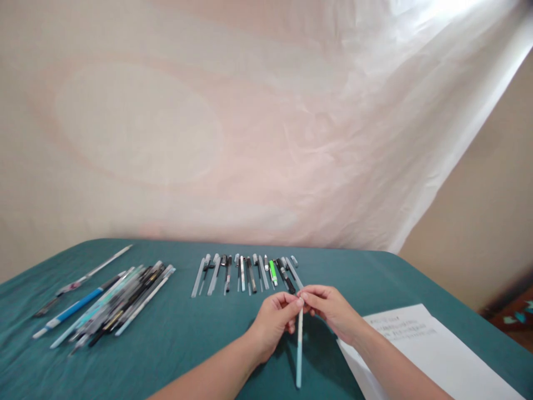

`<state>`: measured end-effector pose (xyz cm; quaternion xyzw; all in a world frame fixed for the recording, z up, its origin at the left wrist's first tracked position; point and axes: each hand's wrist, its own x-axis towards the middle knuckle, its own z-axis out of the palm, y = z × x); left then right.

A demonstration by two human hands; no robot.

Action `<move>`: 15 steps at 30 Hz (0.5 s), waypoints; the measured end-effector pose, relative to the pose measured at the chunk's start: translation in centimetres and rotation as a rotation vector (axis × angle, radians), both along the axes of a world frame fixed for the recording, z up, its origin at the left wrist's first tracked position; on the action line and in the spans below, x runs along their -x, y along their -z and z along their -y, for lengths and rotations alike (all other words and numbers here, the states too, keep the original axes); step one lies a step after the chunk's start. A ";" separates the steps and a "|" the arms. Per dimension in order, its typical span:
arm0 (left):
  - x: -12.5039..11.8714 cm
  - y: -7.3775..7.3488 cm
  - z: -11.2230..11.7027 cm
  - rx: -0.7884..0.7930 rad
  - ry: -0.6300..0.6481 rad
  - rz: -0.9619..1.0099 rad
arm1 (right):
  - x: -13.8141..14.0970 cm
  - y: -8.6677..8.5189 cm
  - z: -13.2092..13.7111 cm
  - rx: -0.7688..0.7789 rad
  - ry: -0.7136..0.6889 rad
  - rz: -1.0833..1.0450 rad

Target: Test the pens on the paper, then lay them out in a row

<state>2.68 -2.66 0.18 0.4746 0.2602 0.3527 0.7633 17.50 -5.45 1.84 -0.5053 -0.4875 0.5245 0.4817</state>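
Note:
My left hand [272,322] and my right hand [333,311] meet over the teal tablecloth [195,333], fingers pinched together at the top end of a pale blue and white pen [299,350]. The pen hangs almost upright below the fingertips, its lower end near the cloth. Just beyond my hands lies a row of pen parts [245,273]: clear barrels, caps, dark refills and one green piece [272,272].
A heap of whole pens [112,303] lies at the left of the table, with two more pens apart from it further left. A printed white sheet [420,350] lies at the right by my right forearm. A pale cloth backdrop [250,128] hangs behind the table.

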 end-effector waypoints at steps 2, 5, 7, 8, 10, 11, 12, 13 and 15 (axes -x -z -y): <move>0.0 0.1 0.0 -0.026 0.028 -0.010 | 0.0 0.1 0.1 0.022 -0.009 -0.068; 0.0 0.2 0.1 -0.058 0.066 -0.036 | -0.2 -0.2 -0.2 0.033 0.010 -0.135; -0.1 0.2 0.1 -0.068 0.078 -0.054 | -0.9 -0.8 -0.9 0.013 0.045 -0.132; -0.1 0.2 0.1 -0.072 0.081 -0.062 | -1.3 -1.2 -1.6 -0.006 0.065 -0.126; 0.0 0.3 0.2 -0.078 0.086 -0.077 | -2.7 -2.1 -3.3 -0.057 0.106 -0.118; 0.0 0.3 0.1 -0.081 0.091 -0.086 | -3.5 -2.5 -4.4 -0.093 0.146 -0.113; 0.0 0.3 0.1 -0.085 0.096 -0.096 | -4.4 -2.9 -5.6 -0.125 0.189 -0.087; 0.0 0.4 0.1 -0.090 0.098 -0.106 | -5.3 -3.2 -6.8 -0.157 0.244 -0.035; 0.0 0.5 0.1 -0.099 0.097 -0.120 | -7.0 -3.3 -9.2 -0.178 0.316 0.075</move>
